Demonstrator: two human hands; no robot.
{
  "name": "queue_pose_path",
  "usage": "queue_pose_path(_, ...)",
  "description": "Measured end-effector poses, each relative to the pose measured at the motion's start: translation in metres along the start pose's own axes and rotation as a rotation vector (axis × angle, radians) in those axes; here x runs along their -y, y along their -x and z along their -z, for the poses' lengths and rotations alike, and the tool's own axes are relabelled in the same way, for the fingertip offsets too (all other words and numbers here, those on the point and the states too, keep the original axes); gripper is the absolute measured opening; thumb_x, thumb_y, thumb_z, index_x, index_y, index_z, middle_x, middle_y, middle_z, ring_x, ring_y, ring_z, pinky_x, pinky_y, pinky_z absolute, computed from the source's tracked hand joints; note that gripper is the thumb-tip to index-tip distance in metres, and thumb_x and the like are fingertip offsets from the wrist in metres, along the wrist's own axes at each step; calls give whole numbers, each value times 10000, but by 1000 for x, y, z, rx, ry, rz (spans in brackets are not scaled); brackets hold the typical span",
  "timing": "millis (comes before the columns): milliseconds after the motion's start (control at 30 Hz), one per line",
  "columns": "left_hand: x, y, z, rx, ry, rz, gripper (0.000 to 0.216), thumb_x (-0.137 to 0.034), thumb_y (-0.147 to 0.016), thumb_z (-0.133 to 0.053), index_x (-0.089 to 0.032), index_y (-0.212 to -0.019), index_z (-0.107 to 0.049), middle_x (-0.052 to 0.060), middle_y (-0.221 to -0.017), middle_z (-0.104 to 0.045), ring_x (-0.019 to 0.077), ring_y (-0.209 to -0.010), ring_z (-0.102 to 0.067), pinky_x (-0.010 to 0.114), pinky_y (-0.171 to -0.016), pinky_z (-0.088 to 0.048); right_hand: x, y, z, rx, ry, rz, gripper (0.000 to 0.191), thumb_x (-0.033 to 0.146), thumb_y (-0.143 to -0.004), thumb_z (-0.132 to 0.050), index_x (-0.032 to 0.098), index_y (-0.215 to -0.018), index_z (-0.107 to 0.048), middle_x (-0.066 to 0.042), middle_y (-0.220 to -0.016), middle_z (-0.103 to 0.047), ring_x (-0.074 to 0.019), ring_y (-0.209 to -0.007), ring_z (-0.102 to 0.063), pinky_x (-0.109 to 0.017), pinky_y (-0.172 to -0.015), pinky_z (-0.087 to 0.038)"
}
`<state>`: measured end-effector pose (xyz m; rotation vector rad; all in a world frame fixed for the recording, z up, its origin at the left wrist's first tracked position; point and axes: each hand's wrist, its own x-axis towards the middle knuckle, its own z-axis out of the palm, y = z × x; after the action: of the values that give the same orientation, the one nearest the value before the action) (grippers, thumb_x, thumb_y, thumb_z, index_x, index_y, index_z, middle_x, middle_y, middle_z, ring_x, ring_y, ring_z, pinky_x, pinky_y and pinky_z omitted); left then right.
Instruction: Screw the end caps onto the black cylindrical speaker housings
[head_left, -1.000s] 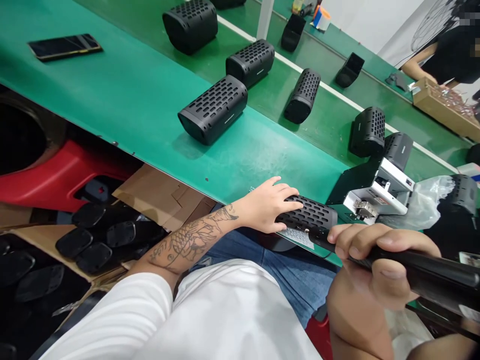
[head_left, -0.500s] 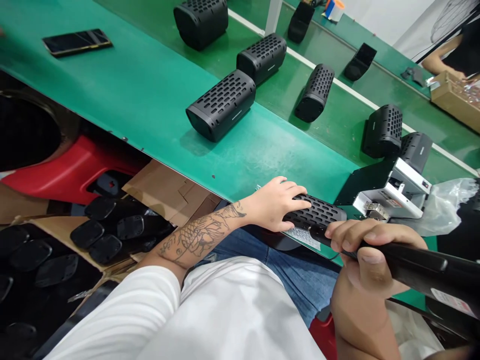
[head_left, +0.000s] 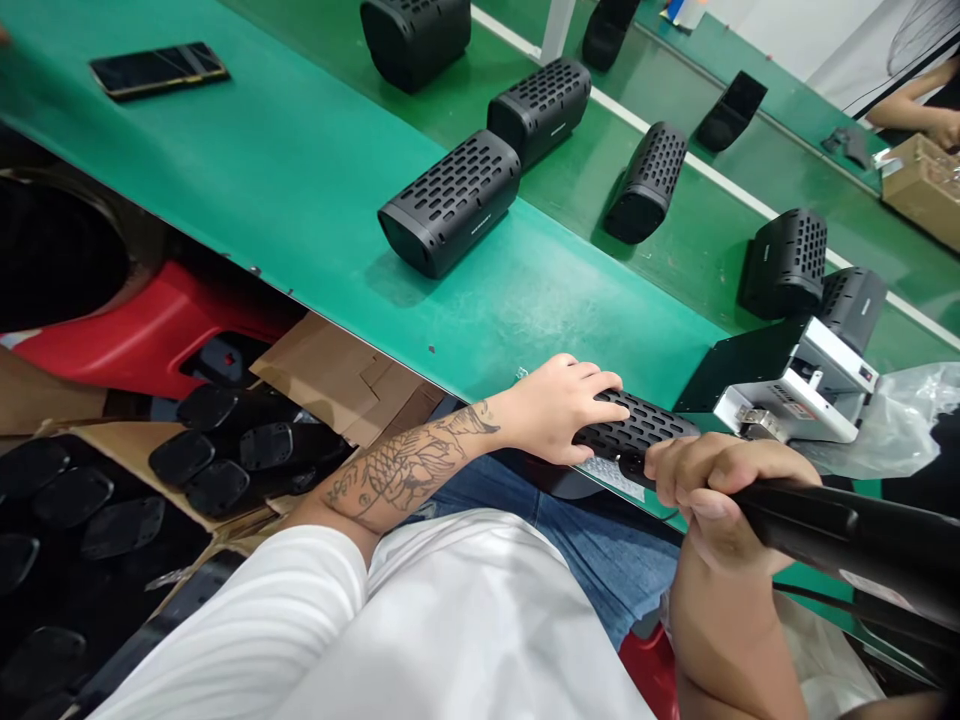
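Note:
My left hand [head_left: 559, 405] grips the near end of a black perforated speaker shell [head_left: 637, 428] that lies at the front edge of the green bench [head_left: 300, 180]. My right hand [head_left: 720, 500] is wrapped round a long black power screwdriver [head_left: 847, 540] whose tip meets the shell's end by my fingers. A tattoo runs along my left forearm. Just behind the shell stands a white and black fixture [head_left: 795, 385].
Several more black speaker shells [head_left: 450, 200] lie across the bench and the green conveyor [head_left: 675, 110] behind it. A phone [head_left: 157, 68] lies far left. Cardboard boxes of black end caps [head_left: 217, 465] sit below left. Another person's arm [head_left: 919, 105] and a box [head_left: 919, 185] are at top right.
The view has drifted, so everything sits slightly right and lower. My right hand has slid the screwdriver closer to the shell's end. My left hand keeps its hold.

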<state>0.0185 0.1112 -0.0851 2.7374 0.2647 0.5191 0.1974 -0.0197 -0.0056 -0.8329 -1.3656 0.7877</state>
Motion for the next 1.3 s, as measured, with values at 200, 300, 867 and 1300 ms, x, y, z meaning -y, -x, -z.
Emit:
queue_pose_path(200, 1, 3, 1, -23, 7, -3, 587, -423, -944, -871, -246, -1498, -793, 185, -1615, -713, 399, -1351, -741, 519, -1081, -540, 1, 6, -4, -54, 22, -18, 208, 225, -964, -889, 245, -930, -685, 79, -656, -670, -120, -469, -618, -318, -573, -625)
queue_pose_path(300, 1, 5, -1, -43, 14, 11, 614, -426, -935, -889, -238, -1511, -788, 193, -1611, -717, 400, -1344, -752, 519, -1105, -545, 9, 4, 17, -167, 101, 53, 206, 369, -983, -899, 270, -1002, -719, 91, -649, -675, -128, -433, -600, -336, -541, -638)
queue_pose_path(867, 22, 52, -61, -448, 464, 173, 816, -545, -974, -777, -202, -1682, -558, 296, -1763, -548, 486, -1642, -587, 713, -1320, -538, -21, 0, 160, -864, 553, 278, 178, 225, -902, -848, 225, -807, -698, 60, -553, -642, -138, -429, -567, -292, -444, -575)
queue_pose_path(1300, 22, 56, -66, -298, 419, 184, 1248, -408, -829, -1015, -221, -1835, -301, 309, -1815, -459, 479, -1724, -511, 691, -1420, -468, 40, 5, -4, -201, -11, 29, 189, 422, -1016, -890, 303, -1117, -784, 64, -681, -669, -187, -449, -588, -440, -519, -637)
